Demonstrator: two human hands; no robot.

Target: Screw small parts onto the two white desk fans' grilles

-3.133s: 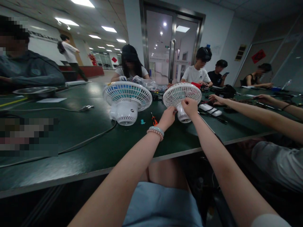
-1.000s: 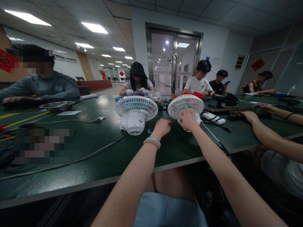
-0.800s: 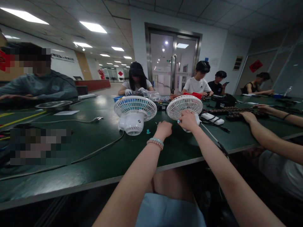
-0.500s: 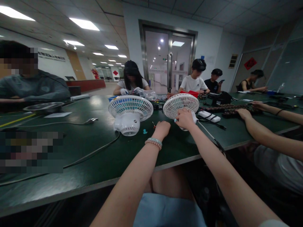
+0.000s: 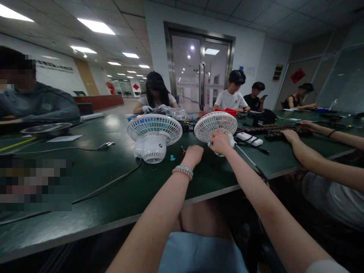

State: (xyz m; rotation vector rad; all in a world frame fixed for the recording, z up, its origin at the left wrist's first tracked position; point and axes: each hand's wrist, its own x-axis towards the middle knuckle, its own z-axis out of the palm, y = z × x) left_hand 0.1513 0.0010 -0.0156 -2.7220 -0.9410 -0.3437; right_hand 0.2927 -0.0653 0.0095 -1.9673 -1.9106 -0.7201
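Note:
Two white fans rest on the green table, their motor housings facing me. My right hand is closed around the back of the right fan. A small blue piece pokes out at its fingertips; whether it is pinched or fixed to the fan I cannot tell. My left hand is closed low over the table, between the fans. At its fingers shows a thin tool with a red part, mostly hidden. Left of it lies a loose blue-green knob, beside the left fan.
A grey cable runs left from the left fan. A white box with black cord lies right of the right fan. Further back are plastic bags and a red tray. A neighbour's hands work at the right; others sit around.
The whole view has shifted slightly, with things appearing a little further left. Both hands keep their places at the fans.

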